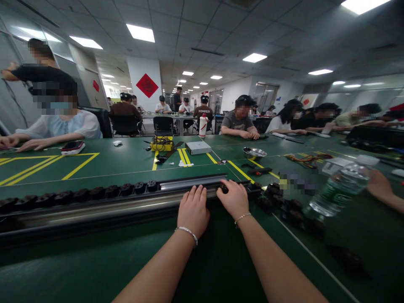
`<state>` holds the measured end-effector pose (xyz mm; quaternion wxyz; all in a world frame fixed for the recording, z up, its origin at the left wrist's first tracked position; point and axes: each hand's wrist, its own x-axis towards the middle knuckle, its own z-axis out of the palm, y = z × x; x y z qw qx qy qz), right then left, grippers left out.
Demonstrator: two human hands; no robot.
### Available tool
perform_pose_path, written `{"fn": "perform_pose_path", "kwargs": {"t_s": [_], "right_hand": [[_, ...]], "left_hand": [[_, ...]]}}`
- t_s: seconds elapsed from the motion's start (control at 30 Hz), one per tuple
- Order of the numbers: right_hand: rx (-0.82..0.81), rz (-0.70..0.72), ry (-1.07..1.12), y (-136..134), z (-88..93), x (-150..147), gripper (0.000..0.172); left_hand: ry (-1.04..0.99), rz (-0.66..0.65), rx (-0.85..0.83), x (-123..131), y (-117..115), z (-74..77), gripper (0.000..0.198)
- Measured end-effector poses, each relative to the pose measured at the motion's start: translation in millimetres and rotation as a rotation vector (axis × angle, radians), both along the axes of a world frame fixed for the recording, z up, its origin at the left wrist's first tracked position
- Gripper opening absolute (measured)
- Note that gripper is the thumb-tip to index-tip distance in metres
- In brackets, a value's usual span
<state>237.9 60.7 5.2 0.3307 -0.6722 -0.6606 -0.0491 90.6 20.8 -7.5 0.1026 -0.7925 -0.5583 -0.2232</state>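
Both our hands rest on the long metal rail [126, 202] that lies across the worktop [221, 269] near its front edge. Our left hand [193, 210] lies flat on the rail, fingers spread and gripping nothing. Our right hand [235, 198] curls over a small black roller [224, 189] at the rail's top; we cannot tell how firmly it pinches it. A row of black rollers [78, 195] already sits along the rail towards the left edge, so that stretch looks filled, while the grooved part before our hands is bare. More loose black parts [284, 206] lie heaped to the right, apart from the rail, beside a water bottle [337, 189].
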Motion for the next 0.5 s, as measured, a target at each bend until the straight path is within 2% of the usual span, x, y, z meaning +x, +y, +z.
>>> {"fn": "perform_pose_path", "kwargs": {"t_s": [0.5], "right_hand": [[0.041, -0.012, -0.018, 1.4, -1.8, 2.6, 0.036]], "left_hand": [[0.024, 0.006, 0.033, -0.4, -1.0, 2.4, 0.052]]}}
